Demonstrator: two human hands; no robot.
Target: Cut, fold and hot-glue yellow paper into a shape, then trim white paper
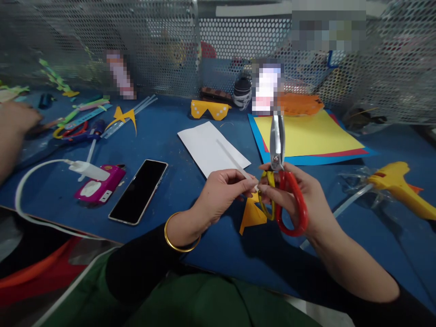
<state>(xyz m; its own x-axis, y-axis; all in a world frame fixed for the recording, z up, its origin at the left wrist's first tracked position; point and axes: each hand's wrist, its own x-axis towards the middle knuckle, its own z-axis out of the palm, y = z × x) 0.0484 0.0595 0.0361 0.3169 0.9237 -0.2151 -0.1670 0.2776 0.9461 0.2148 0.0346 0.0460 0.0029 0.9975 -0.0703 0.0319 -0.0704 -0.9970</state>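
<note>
My left hand is closed, pinching a thin pale strip that slants up and left over a white sheet of paper. In my right hand are scissors with red and yellow handles, their blades pointing up and looking closed. The right fingertips meet the strip's lower end beside the left fingertips. Just below the hands, an orange paper piece shows, partly hidden by the fingers and the yellow handle.
A black phone and magenta adapter lie left. Yellow, red and blue sheets sit back right, a yellow glue gun at right. Yellow paper glasses stand near the mesh. Another person's hand is far left.
</note>
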